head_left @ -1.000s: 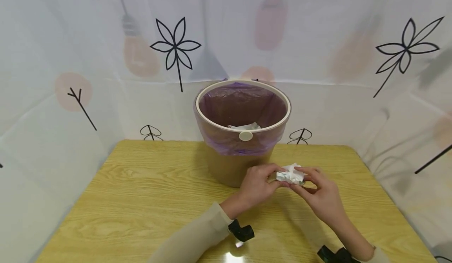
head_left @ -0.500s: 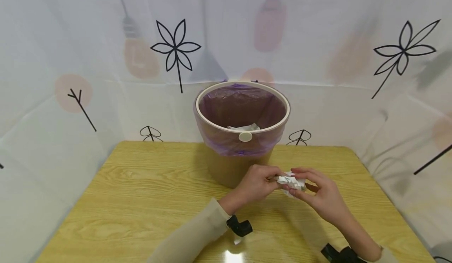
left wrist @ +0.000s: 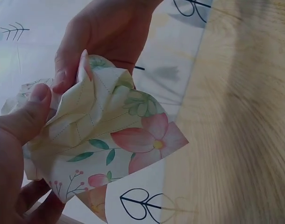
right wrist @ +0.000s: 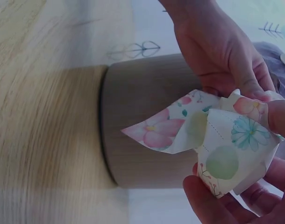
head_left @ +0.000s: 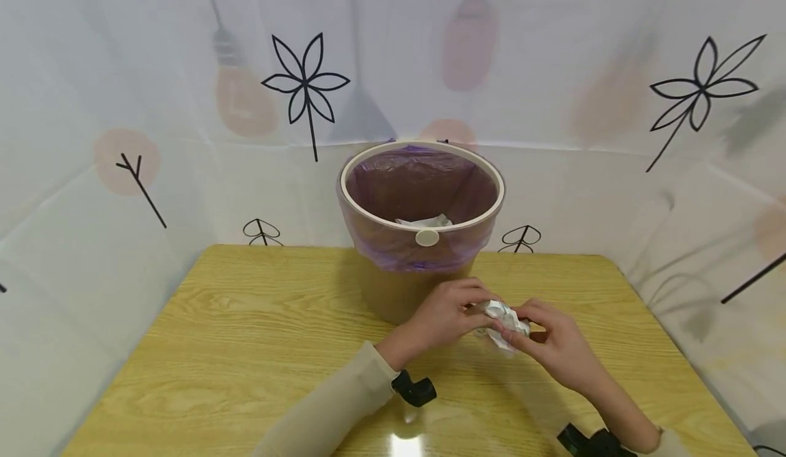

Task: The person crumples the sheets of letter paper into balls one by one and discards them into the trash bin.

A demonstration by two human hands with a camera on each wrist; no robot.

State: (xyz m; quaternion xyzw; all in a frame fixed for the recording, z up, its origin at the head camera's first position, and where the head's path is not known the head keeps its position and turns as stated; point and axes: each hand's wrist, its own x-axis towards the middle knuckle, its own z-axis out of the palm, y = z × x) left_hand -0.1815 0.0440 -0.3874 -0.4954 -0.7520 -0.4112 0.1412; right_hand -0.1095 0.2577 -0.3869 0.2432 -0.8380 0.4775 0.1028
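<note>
A crumpled sheet of floral-printed paper (head_left: 508, 322) is between both hands, in front of the bin and above the table. In the left wrist view the paper (left wrist: 98, 135) shows pink flowers, green leaves and a loose pointed corner. My left hand (head_left: 443, 315) pinches its left side between thumb and fingers. At the opposite side my right hand (head_left: 560, 348) grips the paper, thumb towards me. The right wrist view shows dotted lines on the folded paper (right wrist: 229, 135), with the right fingers curled beneath it. Some fingertips are hidden behind the paper.
A round brown bin (head_left: 393, 290) with a cream rim (head_left: 345, 187) and a purple liner (head_left: 393, 245) stands behind the hands. White crumpled paper (head_left: 432, 221) lies inside. The wooden table (head_left: 245, 348) meets a patterned white cloth (head_left: 184, 102) on the back and sides.
The paper has been turned and bunched between the hands, and now hangs a little lower. Fingers of both hands have shifted their hold on it. The bin has stayed put.
</note>
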